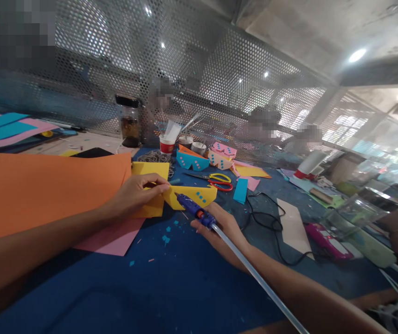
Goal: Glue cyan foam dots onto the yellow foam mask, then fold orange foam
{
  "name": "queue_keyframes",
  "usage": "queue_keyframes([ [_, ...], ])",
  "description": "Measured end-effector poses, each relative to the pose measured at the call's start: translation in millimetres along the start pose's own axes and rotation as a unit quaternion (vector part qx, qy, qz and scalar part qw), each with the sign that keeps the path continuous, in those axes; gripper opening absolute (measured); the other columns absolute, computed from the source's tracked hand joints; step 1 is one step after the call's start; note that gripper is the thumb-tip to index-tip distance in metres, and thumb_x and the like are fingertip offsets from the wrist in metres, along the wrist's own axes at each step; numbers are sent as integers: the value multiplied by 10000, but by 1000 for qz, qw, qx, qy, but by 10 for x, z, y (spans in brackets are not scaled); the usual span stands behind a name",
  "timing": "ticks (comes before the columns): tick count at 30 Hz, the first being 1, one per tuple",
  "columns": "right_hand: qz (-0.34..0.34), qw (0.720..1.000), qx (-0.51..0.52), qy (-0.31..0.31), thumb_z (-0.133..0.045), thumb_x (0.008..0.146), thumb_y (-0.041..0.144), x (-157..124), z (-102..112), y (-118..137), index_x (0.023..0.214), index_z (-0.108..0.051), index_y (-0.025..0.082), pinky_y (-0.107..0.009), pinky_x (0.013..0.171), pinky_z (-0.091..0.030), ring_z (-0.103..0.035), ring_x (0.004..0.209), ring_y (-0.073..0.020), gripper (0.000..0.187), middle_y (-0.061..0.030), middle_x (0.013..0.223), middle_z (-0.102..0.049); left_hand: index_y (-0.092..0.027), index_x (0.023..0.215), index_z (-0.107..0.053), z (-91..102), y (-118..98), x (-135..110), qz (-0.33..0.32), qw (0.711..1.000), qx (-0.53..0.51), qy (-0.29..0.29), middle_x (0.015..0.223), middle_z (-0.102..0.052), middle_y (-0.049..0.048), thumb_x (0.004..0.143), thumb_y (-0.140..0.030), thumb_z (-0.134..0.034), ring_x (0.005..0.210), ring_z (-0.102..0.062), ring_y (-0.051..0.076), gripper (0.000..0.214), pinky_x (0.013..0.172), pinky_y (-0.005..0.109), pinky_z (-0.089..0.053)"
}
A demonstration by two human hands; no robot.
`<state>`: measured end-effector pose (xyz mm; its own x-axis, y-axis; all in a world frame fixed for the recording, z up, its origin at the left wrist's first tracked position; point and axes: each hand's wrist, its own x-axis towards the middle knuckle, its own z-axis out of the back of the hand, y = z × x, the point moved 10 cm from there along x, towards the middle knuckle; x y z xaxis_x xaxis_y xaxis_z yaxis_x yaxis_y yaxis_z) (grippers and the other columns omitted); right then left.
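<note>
My left hand (139, 191) pinches the left end of a yellow paper cutout (187, 192) that carries small blue squares near its right end. A blue hot glue gun (194, 208) is gripped in my right hand (225, 232), and a long clear glue stick (254, 276) trails out of its back. The gun's nozzle lies over the cutout's left half; whether it touches the paper I cannot tell. Yellow sheets (155, 174) and a pink sheet (115, 239) lie beneath and beside my left hand. Tiny blue paper scraps (166, 239) are scattered in front of the cutout.
A large orange sheet (46, 190) spreads at left. Beyond the cutout are scissors (220, 182), decorated paper cutouts (192, 161), a paper cup (167, 144) and a dark-lidded jar (129, 123). To the right lie a black cord (265, 218) and a pink power strip (327, 241). Perforated metal (199, 69) stands behind.
</note>
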<state>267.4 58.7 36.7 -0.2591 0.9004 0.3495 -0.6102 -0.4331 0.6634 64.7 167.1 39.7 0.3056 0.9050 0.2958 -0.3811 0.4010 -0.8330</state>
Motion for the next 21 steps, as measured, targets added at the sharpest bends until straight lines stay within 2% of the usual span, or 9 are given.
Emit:
queue_keyframes([
  [6,-8,1000,-8,0,-657,1002,529,3,-15,-24,1036,-665,216,-286,727,-469,-668,845,-198,315,-54,1019,-690,-224,886,-797,-10,-28,-22,0,1000,12,13,925,-799,51,844,-630,-677,896,-701,276,426,794,348,-510],
  [21,16,998,-52,-12,-690,996,426,1,-2,15,952,-648,216,-261,676,-409,-635,761,-178,219,-23,897,-668,-230,871,-799,-1,-10,-16,-3,1000,18,7,916,-805,62,836,-615,-675,892,-707,290,406,785,343,-530],
])
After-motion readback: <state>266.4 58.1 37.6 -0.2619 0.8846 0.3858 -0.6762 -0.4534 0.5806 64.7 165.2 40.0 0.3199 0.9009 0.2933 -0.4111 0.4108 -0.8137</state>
